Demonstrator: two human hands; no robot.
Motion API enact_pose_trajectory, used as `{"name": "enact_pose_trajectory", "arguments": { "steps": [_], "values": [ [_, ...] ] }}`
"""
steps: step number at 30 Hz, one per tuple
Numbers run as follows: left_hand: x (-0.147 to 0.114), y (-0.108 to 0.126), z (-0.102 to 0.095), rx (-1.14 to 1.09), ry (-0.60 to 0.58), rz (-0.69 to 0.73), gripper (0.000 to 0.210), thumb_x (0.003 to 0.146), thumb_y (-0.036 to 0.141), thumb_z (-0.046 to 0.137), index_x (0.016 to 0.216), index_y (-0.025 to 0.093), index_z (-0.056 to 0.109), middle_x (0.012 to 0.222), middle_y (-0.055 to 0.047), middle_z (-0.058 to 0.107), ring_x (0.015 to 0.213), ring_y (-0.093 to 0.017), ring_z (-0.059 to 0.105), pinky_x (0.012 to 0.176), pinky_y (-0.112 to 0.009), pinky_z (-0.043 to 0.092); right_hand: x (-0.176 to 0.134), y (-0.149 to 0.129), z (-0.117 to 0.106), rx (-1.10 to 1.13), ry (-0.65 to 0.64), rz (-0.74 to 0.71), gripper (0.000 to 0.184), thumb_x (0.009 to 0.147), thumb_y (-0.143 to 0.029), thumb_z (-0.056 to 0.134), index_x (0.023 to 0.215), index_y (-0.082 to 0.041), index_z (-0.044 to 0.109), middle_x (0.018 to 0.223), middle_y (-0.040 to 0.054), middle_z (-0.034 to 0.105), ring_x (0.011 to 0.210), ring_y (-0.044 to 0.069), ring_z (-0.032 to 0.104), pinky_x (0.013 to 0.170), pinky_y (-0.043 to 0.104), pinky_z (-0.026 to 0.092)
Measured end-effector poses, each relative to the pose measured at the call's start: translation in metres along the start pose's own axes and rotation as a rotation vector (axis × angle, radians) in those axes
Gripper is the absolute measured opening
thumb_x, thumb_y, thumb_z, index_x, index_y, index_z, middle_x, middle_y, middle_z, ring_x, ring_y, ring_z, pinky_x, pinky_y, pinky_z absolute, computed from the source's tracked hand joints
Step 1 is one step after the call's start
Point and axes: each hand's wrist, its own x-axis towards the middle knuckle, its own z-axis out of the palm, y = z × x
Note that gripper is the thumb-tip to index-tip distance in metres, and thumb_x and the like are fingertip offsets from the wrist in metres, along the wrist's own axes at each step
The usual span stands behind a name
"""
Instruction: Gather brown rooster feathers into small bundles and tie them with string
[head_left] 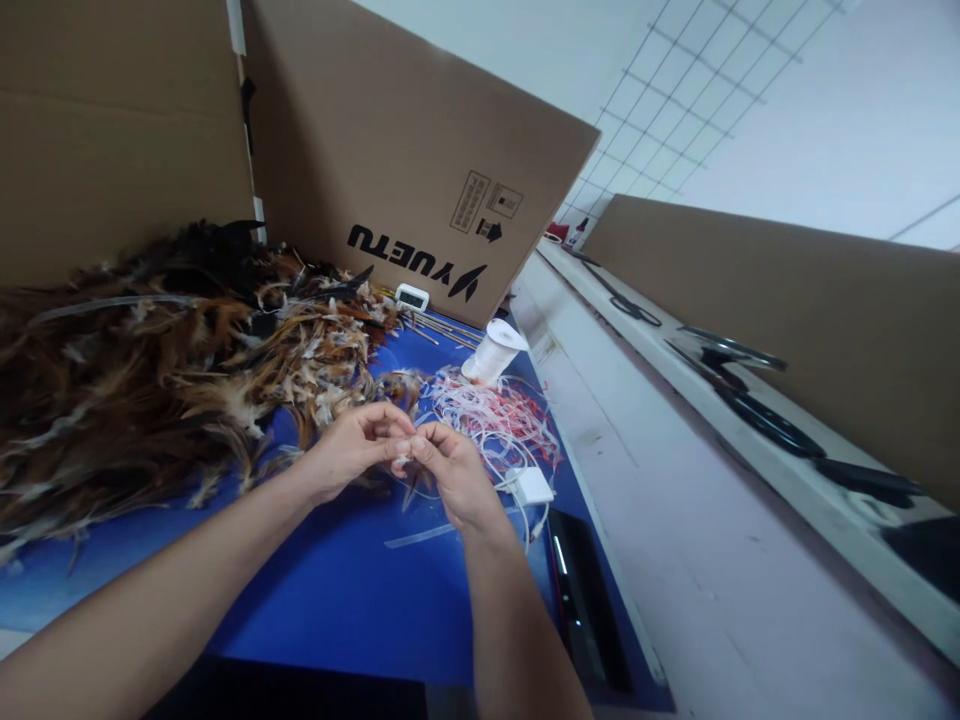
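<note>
Pinching a small feather (405, 462) between fingertips of left hand (352, 450) and right hand (454, 475) near the mat (337, 590) middle, seemingly light, soft, fragile, best gripped by the quill.

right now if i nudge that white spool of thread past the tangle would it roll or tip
Probably yes. The white spool leans on its side on the blue mat, so its round body may roll. It looks small and light, so a nudge could shift it easily. Thread trails into the loose tangle, which might snag or drag.
</note>
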Motion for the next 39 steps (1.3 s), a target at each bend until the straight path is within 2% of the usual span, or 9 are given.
{"name": "enact_pose_trajectory", "arguments": {
  "steps": [10, 19, 30, 33, 36, 39],
  "values": [
    [-0.0013, -0.0013, -0.0008, 0.015, 0.006, -0.052, 0.025, 0.07, 0.028, 0.078, 0.078, 0.014, 0.058, 0.058, 0.004, 0.061, 0.053, -0.008, 0.06, 0.058, -0.021, 0.051, -0.0013, -0.0011, -0.0023, 0.015, -0.008, 0.07, 0.029, 0.071, -0.041, 0.077, 0.072, -0.018, 0.059, 0.061, -0.0023, 0.065, 0.056, 0.011, 0.063, 0.059, 0.025, 0.051],
    [-0.0018, 0.0013, 0.0015, 0.045, -0.044, -0.041, 0.025, 0.073, 0.031, 0.074, 0.075, 0.014, 0.056, 0.061, 0.002, 0.062, 0.057, -0.01, 0.06, 0.061, -0.023, 0.05, -0.002, -0.005, -0.0027, -0.004, 0.023, 0.09, 0.029, 0.07, -0.04, 0.078, 0.071, -0.018, 0.059, 0.062, -0.0012, 0.066, 0.056, 0.012, 0.062, 0.058, 0.025, 0.05],
    [-0.0014, -0.0004, 0.0057, 0.044, 0.018, -0.028, 0.02, 0.074, 0.027, 0.072, 0.076, 0.014, 0.057, 0.064, 0.004, 0.061, 0.06, -0.01, 0.062, 0.064, -0.024, 0.05, -0.002, -0.0067, -0.0048, -0.003, 0.066, 0.091, 0.03, 0.069, -0.04, 0.078, 0.072, -0.018, 0.058, 0.063, -0.0035, 0.062, 0.056, 0.01, 0.06, 0.059, 0.025, 0.05],
    [-0.001, -0.0004, 0.0052, 0.119, 0.035, -0.02, 0.017, 0.075, 0.026, 0.07, 0.076, 0.015, 0.057, 0.063, 0.003, 0.063, 0.061, -0.011, 0.063, 0.063, -0.023, 0.049, -0.0017, -0.0072, -0.0035, -0.062, 0.076, 0.046, 0.029, 0.071, -0.042, 0.076, 0.071, -0.018, 0.058, 0.063, -0.0034, 0.061, 0.053, 0.009, 0.056, 0.052, 0.023, 0.045],
    [-0.001, -0.0008, 0.0049, 0.183, 0.056, -0.009, 0.016, 0.076, 0.025, 0.068, 0.076, 0.015, 0.056, 0.062, 0.002, 0.065, 0.061, -0.012, 0.064, 0.062, -0.024, 0.048, -0.0016, -0.0079, -0.0021, -0.143, 0.1, 0.013, 0.029, 0.072, -0.043, 0.074, 0.07, -0.019, 0.058, 0.06, -0.0044, 0.058, 0.046, 0.007, 0.046, 0.046, 0.022, 0.039],
    [-0.0011, -0.0019, 0.0052, 0.213, 0.072, 0.003, 0.015, 0.075, 0.025, 0.067, 0.075, 0.016, 0.055, 0.06, 0.002, 0.065, 0.059, -0.012, 0.064, 0.061, -0.024, 0.048, -0.0011, -0.0072, -0.0019, -0.19, 0.109, -0.004, 0.029, 0.073, -0.044, 0.073, 0.07, -0.019, 0.057, 0.059, -0.0047, 0.056, 0.045, 0.007, 0.043, 0.046, 0.023, 0.038]
  ]
}}
